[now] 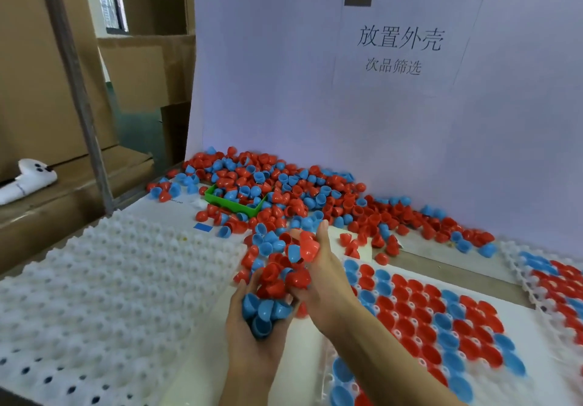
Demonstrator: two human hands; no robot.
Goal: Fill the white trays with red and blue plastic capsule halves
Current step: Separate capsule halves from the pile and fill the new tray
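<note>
Capsule halves (268,292): heaped in my two cupped hands, above gap between trays. Judged light, stiff, thin-walled, slick; best scooped in bulk, single ones pinched at rim.
Left hand (252,342): palm up, fingers curled round blue and red halves.
Right hand (318,266): fingers bent against heap's side, holding red halves in.
Partly filled tray (407,333) right, just beside hands. Empty tray (104,279) left.
Loose pile (284,191) behind on counter, burying green bin (232,203). Overfull handful likely to spill.
</note>
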